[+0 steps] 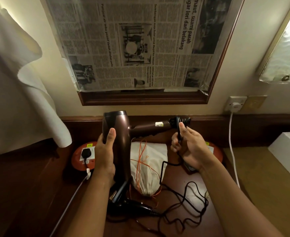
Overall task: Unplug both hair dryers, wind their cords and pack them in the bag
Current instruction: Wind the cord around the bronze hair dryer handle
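Note:
A brown hair dryer is held up over the wooden desk, its barrel upright and its handle pointing right. My left hand grips the barrel. My right hand pinches its black cord just below the handle's end; the rest of that cord lies in loose loops on the desk. A white cloth bag with orange drawstrings lies on the desk under the dryer. A second, black hair dryer lies near the front, partly hidden by my left arm.
An orange extension reel at the left has a black plug in its socket. A white plug sits in the wall socket at right, its white cable running down. A newspaper-covered mirror hangs behind the desk.

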Tool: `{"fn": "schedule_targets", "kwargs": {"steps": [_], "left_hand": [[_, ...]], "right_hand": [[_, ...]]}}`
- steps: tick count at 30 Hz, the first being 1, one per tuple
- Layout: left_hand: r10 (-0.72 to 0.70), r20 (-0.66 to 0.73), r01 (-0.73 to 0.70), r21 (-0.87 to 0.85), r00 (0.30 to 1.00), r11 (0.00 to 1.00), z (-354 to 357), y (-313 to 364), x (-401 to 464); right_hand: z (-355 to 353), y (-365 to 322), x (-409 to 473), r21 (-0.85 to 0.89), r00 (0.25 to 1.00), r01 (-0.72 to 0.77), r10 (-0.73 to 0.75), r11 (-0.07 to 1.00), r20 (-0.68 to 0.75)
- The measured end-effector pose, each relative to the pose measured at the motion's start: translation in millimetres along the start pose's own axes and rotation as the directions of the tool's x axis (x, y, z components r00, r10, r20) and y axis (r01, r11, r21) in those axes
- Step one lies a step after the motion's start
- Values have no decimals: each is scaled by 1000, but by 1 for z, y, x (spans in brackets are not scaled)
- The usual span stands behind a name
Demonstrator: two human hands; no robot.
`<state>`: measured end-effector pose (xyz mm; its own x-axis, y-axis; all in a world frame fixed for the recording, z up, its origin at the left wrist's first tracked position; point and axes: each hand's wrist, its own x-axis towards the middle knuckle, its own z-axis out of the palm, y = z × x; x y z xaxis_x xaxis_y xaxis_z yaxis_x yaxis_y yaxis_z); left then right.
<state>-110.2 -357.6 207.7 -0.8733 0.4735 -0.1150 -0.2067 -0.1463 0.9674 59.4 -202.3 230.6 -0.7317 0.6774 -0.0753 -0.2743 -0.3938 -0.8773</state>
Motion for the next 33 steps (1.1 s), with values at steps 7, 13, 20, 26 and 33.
{"fn": "schedule_targets", "kwargs": {"steps": [7, 13, 20, 26, 33], "left_hand": [[-6, -70, 8, 33, 997, 999, 0, 8, -3], [17, 137, -37, 144, 990, 989, -6, 23, -2], [77, 121, -93, 128, 990, 987, 1, 28, -4], [28, 55, -34, 113, 998, 993, 0, 30, -8], [-77, 26, 76, 48, 997, 996, 0, 35, -15]], "right_hand": [[3, -5, -2, -252, 997, -63, 48, 966, -66], [6, -6, -1, -203, 996, 14, -32, 979, -85], [1, -2, -7, -119, 999, 45, -44, 992, 10], [-12, -1, -19, -245, 994, -43, 67, 969, 88], [-12, -10, -26, -467, 975, -145, 205, 872, 80]]}}
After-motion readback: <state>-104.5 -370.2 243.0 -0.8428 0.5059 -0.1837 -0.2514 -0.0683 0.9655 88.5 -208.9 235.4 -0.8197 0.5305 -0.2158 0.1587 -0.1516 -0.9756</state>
